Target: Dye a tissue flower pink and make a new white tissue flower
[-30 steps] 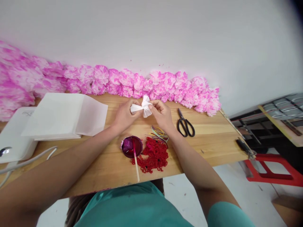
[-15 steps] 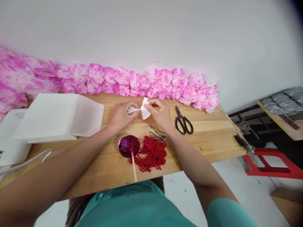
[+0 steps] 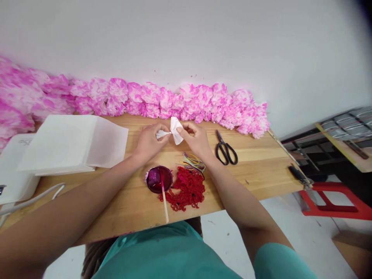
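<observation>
A piece of white tissue paper [image 3: 175,133], gathered tight at its middle and flared at both ends like a bow, is held between my hands above the table. My left hand [image 3: 151,142] pinches its narrow left end. The thumb and fingers of my right hand [image 3: 196,138] close on the wider right end. Below my hands stands a small bowl of purple-red dye [image 3: 167,175] with a pale stick [image 3: 165,201] leaning out of it. Beside the bowl lie a tangle of red yarn [image 3: 190,190] and several thin coloured threads [image 3: 193,162].
Black-handled scissors [image 3: 226,150] lie right of my right hand. A stack of white paper sheets [image 3: 66,143] rests at the left, partly on a white device [image 3: 17,166] with a cable. Pink-and-white paper flowers [image 3: 157,99] line the wall. A red stool [image 3: 334,199] stands beyond the table's right end.
The tissue paper has shifted slightly left and up, and its right end looks a little more spread. Both hands keep their pinch; the things on the table stay put.
</observation>
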`<state>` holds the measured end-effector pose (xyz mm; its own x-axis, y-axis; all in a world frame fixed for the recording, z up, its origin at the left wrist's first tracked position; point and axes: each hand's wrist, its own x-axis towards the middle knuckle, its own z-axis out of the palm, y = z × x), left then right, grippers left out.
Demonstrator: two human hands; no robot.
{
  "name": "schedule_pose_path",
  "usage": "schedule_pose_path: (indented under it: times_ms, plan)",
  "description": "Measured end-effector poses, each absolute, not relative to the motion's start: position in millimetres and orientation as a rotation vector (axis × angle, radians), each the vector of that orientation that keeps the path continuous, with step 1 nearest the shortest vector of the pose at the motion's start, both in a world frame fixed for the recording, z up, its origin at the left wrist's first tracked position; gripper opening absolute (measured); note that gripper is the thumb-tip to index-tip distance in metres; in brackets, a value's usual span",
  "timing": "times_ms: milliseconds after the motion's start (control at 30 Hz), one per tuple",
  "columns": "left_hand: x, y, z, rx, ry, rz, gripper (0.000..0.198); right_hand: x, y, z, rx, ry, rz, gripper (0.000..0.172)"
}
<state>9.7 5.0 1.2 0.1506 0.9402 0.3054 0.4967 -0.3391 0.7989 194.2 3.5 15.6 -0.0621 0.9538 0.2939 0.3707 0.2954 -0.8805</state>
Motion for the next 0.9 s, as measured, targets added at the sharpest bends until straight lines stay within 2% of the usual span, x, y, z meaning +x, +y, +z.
schedule_pose_path:
  times_ms: [333, 533, 633, 900]
  plan:
    - [8, 8, -1, 1.795, 1.424, 1.098, 0.014, 209, 15, 13, -1.184, -1.349, 0.746, 0.017]
    - [7, 8, -1, 1.779, 1.394, 1.133, 0.014, 204, 10, 14, -1.250, -1.575, 0.808, 0.028]
    - [8, 7, 0, 1.799, 1.390, 1.131, 0.013, 196, 5, 14, -1.289, -1.659, 0.804, 0.024]
    - [8, 8, -1, 1.782, 1.386, 1.135, 0.015, 206, 12, 14, -1.266, -1.427, 0.802, 0.024]
